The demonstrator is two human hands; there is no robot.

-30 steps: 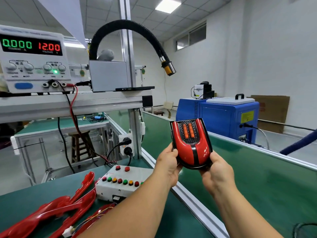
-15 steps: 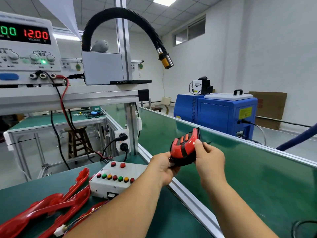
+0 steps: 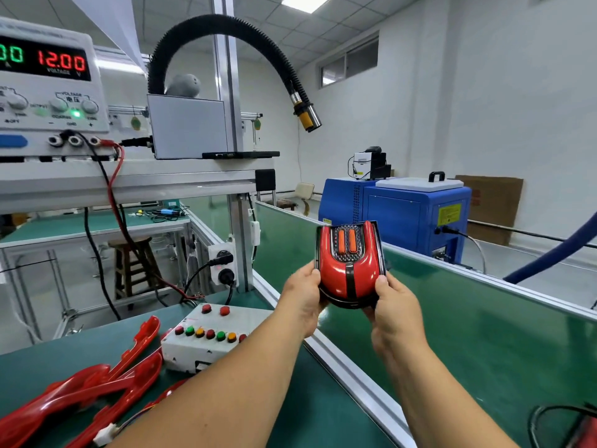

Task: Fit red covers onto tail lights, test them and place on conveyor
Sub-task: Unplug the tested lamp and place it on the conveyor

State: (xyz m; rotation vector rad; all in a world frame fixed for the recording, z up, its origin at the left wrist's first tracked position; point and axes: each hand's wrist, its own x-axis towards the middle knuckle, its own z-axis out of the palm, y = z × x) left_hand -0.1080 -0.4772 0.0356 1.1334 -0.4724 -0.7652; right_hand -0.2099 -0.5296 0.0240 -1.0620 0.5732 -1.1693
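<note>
A: Position of the tail light (image 3: 350,270)?
B: Held up in the air, just right of view centre, over the near edge of the green conveyor belt (image 3: 484,334) and not touching it. Face toward the camera: glossy red cover, black centre strip, two orange bars at its 12 o'clock end.
A: Grip?
B: Both hands. Left hand (image 3: 302,295) at the light's 8 o'clock, thumb laid along the left rim. Right hand (image 3: 395,308) at its 4 o'clock, thumb pressed on the lower right rim. The other fingers curl round behind the housing — hidden, so I cannot tell whether they are spread or together.
A: Bench?
B: Loose red covers (image 3: 80,392) piled at 8 o'clock of the view, with a white connector and thin wires beside them. White button box (image 3: 210,342) at 8 o'clock of the light, near the left forearm, red, green and yellow buttons on top. Power supply (image 3: 48,85) on the shelf at 10 o'clock — display reads 12.00 in red, green lamp lit, red and black leads plugged in.
A: Beyond the belt?
B: Blue machine (image 3: 403,211) at 1 o'clock of the light, on the belt's far side. Black ribbed hose (image 3: 226,27) arcs overhead at 11 o'clock, ending in a yellow cylindrical tip.
</note>
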